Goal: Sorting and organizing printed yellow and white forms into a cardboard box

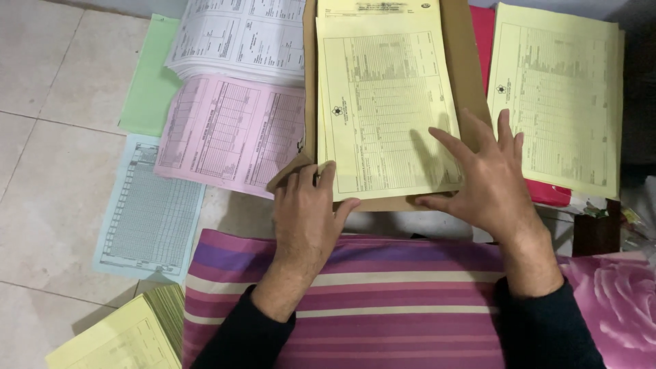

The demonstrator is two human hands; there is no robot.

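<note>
The left hand pinches the lower-left corner of a yellow form, thumb under its edge; the right hand lies flat and spread on its lower-right part — gripping nothing. The form rests on a brown folder on the floor. Left of the folder lies a pink sheet — right of it, a yellow stack.

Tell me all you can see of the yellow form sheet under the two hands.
The yellow form sheet is thin pale paper printed with a fine table and a small round emblem near its left edge. It lies flat and upright on a brown folder, nearly covering it. The left hand pinches its lower left corner; the right hand presses spread fingers on its lower right part.
</note>
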